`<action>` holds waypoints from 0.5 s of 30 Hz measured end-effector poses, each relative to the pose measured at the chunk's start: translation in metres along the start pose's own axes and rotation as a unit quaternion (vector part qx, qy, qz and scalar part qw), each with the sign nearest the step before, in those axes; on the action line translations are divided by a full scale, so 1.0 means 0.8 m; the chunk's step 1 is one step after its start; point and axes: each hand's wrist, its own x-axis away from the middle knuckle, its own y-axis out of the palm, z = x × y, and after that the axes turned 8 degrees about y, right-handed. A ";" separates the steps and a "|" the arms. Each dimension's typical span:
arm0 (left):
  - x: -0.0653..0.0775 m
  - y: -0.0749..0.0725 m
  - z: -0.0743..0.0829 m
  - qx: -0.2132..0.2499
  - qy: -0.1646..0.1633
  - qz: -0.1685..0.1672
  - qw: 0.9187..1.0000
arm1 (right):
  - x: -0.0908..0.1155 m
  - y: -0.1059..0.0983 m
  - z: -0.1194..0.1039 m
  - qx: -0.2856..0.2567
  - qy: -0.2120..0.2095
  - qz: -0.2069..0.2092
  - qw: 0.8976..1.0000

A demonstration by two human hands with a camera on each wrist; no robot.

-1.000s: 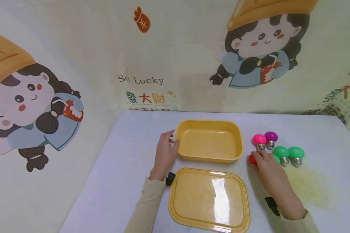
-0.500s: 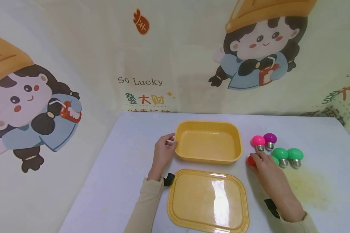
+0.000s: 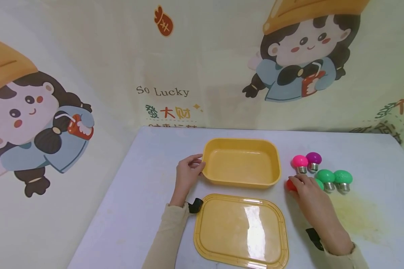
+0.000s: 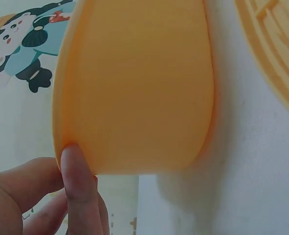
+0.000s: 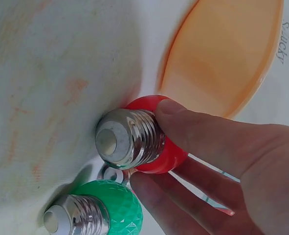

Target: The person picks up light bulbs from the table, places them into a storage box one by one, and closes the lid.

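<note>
My left hand [image 3: 187, 173] pinches the left end of a yellow plastic box [image 3: 241, 184], as the left wrist view confirms: the thumb [image 4: 77, 171] lies on the wall near the rim. On the right, my right hand [image 3: 314, 201] holds a red light bulb [image 5: 176, 152] between thumb and fingers; its silver screw base faces the wrist camera. Close beside it lies a green bulb [image 5: 119, 205] with a faceted surface, mostly hidden by the hand in the head view. Both hands are low over the white table.
In front of the box lies a flat yellow lid [image 3: 235, 231]. Behind the right hand are a pink bulb [image 3: 299, 161] and a purple bulb [image 3: 314, 157]. Two more green bulbs, one [image 3: 325, 175] left of the other [image 3: 343, 176], sit to its right. A printed cloth [image 3: 219, 74] hangs behind the table.
My left hand has closed in on the box's left end, its fingers now gripping the edge. The right hand stays at the red bulb with hardly any movement.
</note>
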 end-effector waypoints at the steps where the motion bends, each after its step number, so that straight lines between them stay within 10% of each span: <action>1: 0.000 0.000 0.000 0.008 -0.005 -0.001 1.000 | 0.000 -0.001 -0.001 0.000 0.002 -0.003 1.000; 15: 0.002 -0.001 0.003 0.073 -0.035 -0.006 0.997 | -0.009 -0.013 -0.008 -0.013 0.000 0.002 1.000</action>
